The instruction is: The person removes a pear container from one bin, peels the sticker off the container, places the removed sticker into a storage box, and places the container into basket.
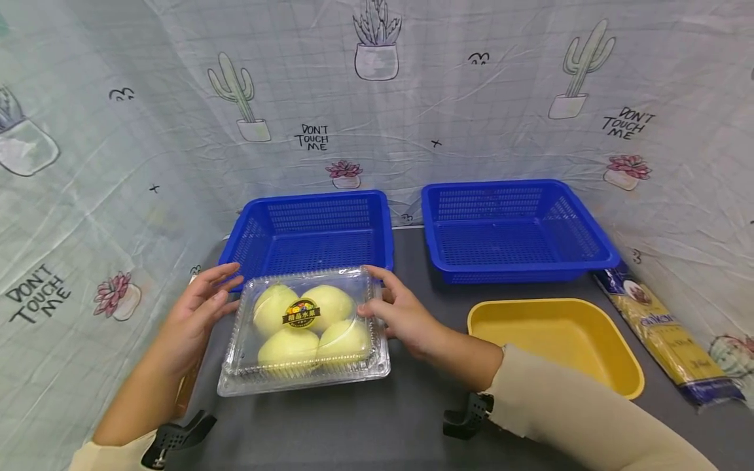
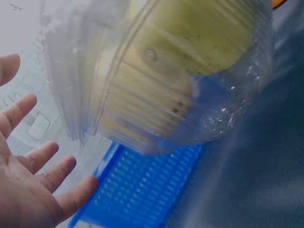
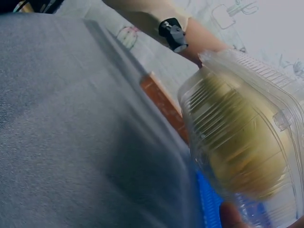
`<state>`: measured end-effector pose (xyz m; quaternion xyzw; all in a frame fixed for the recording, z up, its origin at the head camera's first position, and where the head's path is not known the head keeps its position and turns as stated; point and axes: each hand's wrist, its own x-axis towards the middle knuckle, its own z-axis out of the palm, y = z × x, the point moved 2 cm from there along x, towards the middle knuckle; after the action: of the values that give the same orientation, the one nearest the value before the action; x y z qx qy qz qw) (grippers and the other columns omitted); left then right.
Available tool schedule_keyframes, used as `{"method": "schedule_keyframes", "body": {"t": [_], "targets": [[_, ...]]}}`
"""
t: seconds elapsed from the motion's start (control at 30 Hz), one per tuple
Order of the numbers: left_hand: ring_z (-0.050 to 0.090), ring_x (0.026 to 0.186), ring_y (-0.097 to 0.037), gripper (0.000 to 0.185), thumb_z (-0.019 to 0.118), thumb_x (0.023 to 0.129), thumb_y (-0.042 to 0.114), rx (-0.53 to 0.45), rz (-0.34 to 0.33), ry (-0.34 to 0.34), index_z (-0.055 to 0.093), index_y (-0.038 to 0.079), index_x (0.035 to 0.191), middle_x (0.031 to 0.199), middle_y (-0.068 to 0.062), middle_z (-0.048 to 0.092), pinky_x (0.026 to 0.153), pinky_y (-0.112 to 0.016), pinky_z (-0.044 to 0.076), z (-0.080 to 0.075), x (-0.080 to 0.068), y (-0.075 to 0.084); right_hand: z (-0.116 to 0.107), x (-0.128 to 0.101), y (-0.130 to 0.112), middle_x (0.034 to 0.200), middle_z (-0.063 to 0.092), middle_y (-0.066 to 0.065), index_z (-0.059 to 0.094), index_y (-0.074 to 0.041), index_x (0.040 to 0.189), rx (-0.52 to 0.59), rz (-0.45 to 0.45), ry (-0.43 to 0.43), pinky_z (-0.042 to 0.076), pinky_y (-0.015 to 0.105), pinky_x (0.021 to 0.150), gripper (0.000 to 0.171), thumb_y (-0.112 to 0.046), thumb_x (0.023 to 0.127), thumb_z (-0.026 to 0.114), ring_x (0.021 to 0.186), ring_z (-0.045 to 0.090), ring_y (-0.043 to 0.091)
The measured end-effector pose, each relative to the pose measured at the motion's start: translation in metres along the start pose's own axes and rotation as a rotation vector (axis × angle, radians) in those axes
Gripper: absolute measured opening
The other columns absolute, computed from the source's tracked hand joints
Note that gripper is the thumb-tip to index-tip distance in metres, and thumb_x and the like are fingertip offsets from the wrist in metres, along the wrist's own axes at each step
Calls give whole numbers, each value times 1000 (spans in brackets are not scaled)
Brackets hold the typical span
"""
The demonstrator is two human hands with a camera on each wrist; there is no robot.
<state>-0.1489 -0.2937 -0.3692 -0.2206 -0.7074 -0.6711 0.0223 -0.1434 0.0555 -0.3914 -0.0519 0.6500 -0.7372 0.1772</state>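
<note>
While both hands (image 1: 194, 307) (image 1: 400, 314) flank it open-fingered, clear clamshell (image 1: 303, 330) of four pale fruits (image 1: 288, 347).

Even, soft light in the head view, edges bowed by the wide lens. Both wrist views are dimmer and bluish — the clear fruit box (image 2: 180, 76) blurred, glare specks on its plastic.

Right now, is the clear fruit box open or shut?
Shut. The lid of the clear fruit box lies flat over the four pale fruits, its label on top.
</note>
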Motion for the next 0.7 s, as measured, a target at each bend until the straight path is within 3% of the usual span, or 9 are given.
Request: {"method": "schedule_keyframes", "body": {"t": [0.2,0.53,0.7], "targets": [[51,141,-13,43,38,114,-1,56,-37,-29,45,-5,156,155,-2,52,102,-25,52,-10,-17,-9,7,6,21,129,60,21,42,-25,164,12,14,26,59,43,77,83,-10,87,70,102,63,26],[53,138,-10,42,39,113,-3,112,-66,-80,43,-11,153,154,-3,55,101,-22,52,-12,-36,-29,14,7,52,132,62,22,45,-22,163,-27,-19,63,55,34,74,84,-6,85,70,100,62,23],[52,140,-10,42,38,112,-4,107,-60,-80,42,-11,154,157,-2,53,102,-22,52,-15,-42,-35,19,9,58,123,65,19,45,-19,163,-52,-48,81,48,27,63,85,-5,84,69,80,57,15]]}}
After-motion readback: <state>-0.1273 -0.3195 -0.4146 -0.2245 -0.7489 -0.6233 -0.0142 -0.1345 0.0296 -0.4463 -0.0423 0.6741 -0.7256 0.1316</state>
